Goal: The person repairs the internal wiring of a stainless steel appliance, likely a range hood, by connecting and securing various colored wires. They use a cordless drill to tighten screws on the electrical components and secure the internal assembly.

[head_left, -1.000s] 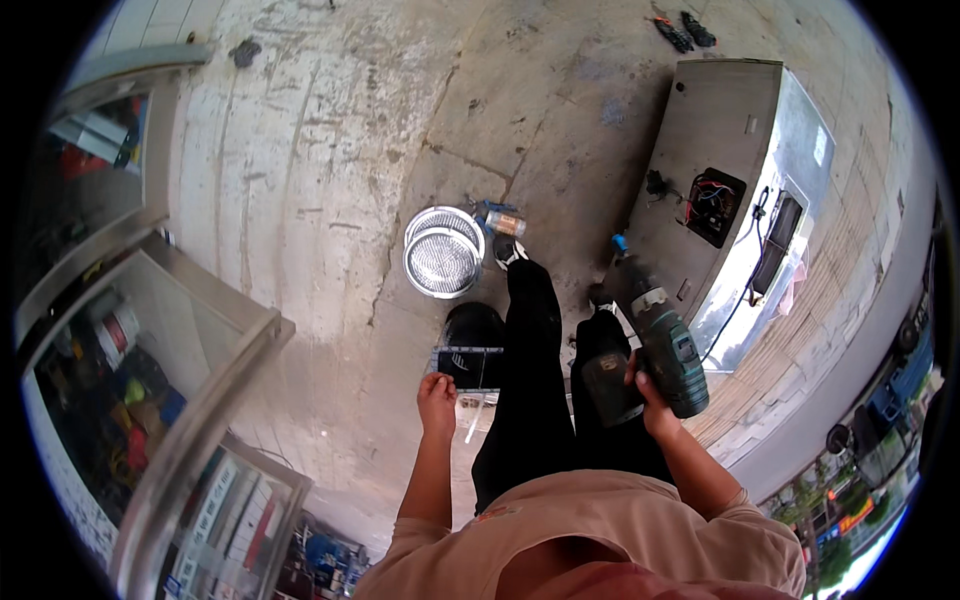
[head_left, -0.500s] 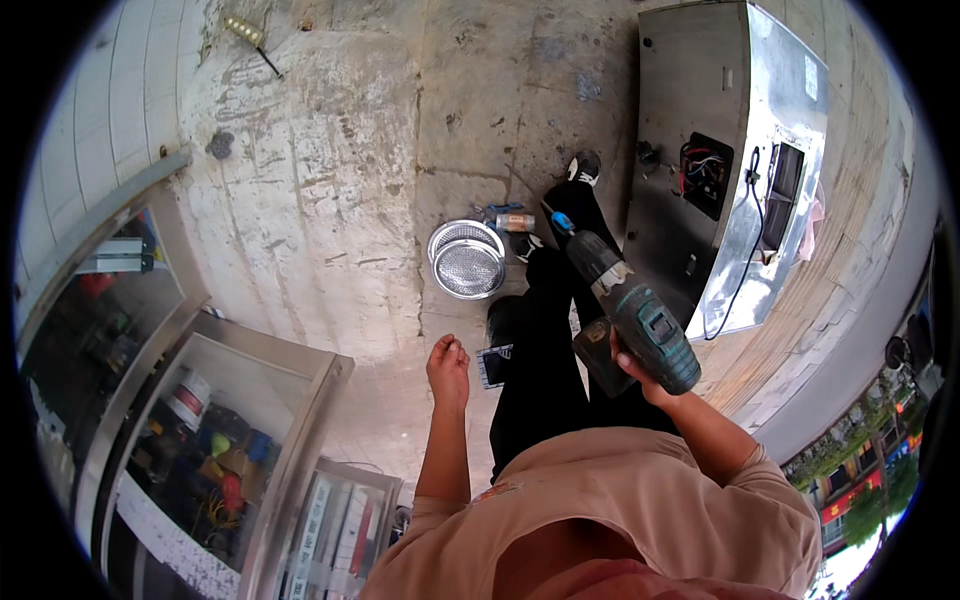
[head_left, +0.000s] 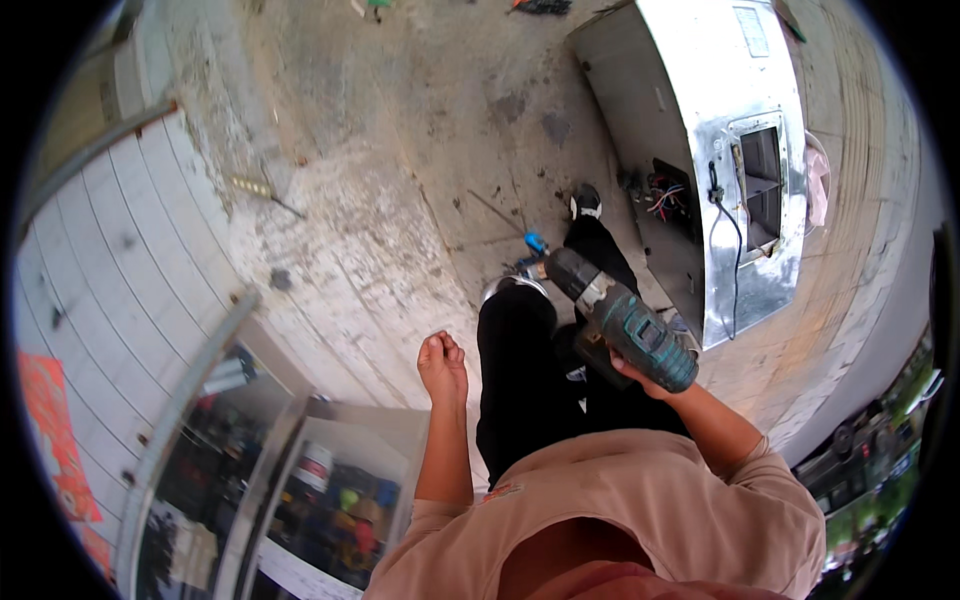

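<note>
My right hand (head_left: 645, 378) is wrapped round the grip of a dark green and black cordless drill (head_left: 632, 325). The drill is held in front of my right thigh, its black nose pointing up and to the left. My left hand (head_left: 442, 368) is raised beside my left knee. Its fingers are curled and pinched together, and whatever is between them, if anything, is too small to make out. Past the drill's nose, a long thin screwdriver (head_left: 534, 242) with a blue handle lies on the concrete. Round metal strainers (head_left: 514, 283) show only as a rim behind my knee.
On the right stands a stainless steel cabinet (head_left: 715, 290) with loose wires (head_left: 668, 195) in a side opening and a black cord (head_left: 738, 265) hanging down its front. Glass-fronted cases (head_left: 330, 500) holding assorted goods are at lower left. A yellowish strip (head_left: 250, 187) lies on the floor.
The view has swung as I walk, and my left knee now covers most of the strainers. The drill stays in my right hand; my left fingers remain pinched.
</note>
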Motion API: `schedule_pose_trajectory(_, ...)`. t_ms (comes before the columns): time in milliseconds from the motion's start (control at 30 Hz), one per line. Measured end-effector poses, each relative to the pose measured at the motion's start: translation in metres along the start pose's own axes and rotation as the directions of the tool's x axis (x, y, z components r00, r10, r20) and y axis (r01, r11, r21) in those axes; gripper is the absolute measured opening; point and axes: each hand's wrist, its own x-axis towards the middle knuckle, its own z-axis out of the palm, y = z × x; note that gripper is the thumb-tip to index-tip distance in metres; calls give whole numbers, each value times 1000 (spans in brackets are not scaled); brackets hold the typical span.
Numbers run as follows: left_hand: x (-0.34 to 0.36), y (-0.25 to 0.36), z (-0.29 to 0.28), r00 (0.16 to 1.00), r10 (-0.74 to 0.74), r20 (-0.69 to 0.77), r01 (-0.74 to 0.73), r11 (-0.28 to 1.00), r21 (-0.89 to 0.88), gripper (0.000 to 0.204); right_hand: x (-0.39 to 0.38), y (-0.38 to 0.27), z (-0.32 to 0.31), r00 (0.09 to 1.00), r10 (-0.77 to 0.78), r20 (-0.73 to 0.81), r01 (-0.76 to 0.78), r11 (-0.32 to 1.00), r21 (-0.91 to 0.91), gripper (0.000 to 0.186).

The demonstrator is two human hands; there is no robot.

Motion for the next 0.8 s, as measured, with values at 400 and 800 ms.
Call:
schedule_pose_trajectory(400, 149, 101, 211, 869, -227, 440, -37, 857, 515, 19, 15, 37, 66, 910, 56, -410, 117, 916, 385, 52)
schedule_pose_trajectory(800, 157, 88, 323, 653, -525, 546, -129, 633, 763, 22, 55, 24, 240, 727, 279, -628, 426, 534, 730, 70)
